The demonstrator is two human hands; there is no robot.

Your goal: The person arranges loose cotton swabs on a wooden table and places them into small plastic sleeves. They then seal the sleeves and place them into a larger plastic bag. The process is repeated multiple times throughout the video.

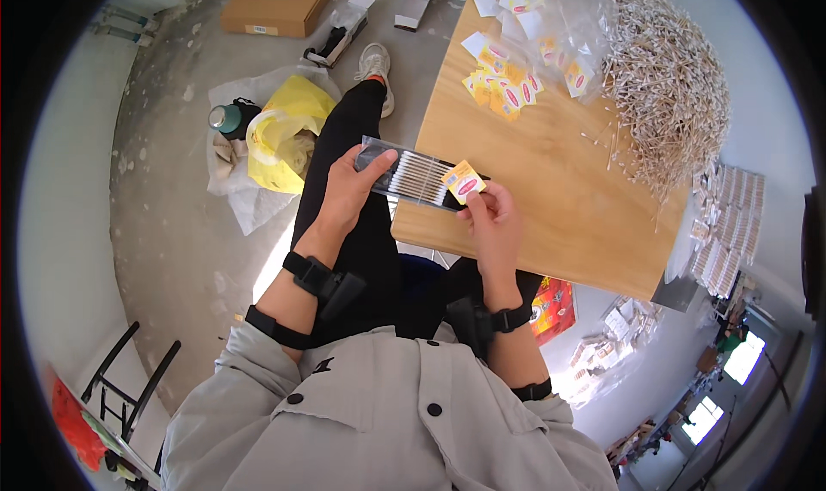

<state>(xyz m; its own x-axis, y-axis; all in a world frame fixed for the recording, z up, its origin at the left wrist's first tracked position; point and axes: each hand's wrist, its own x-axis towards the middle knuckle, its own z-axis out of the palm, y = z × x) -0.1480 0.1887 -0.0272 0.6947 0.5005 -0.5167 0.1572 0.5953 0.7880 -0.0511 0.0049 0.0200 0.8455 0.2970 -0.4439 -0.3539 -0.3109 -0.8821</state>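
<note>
A clear plastic bag of cotton swabs (417, 179) lies slantwise between my hands, over my lap and the table's left edge. Its white-tipped swabs sit side by side in a row. My left hand (351, 181) pinches the bag's left end, thumb on top. At the other end, my right hand (492, 220) holds a small yellow and white card (465, 182) between thumb and fingers. The card overlaps the right end of the bag; whether it is inside or on top, I cannot tell.
On the wooden table (533, 190) are a loose pile of yellow cards (503, 86), clear plastic bags (559, 9) and a big heap of loose swabs (667, 86). Stacked swab packs (731, 224) stand beyond its right edge. A yellow plastic bag (292, 125) and a cardboard box (280, 2) rest on the floor.
</note>
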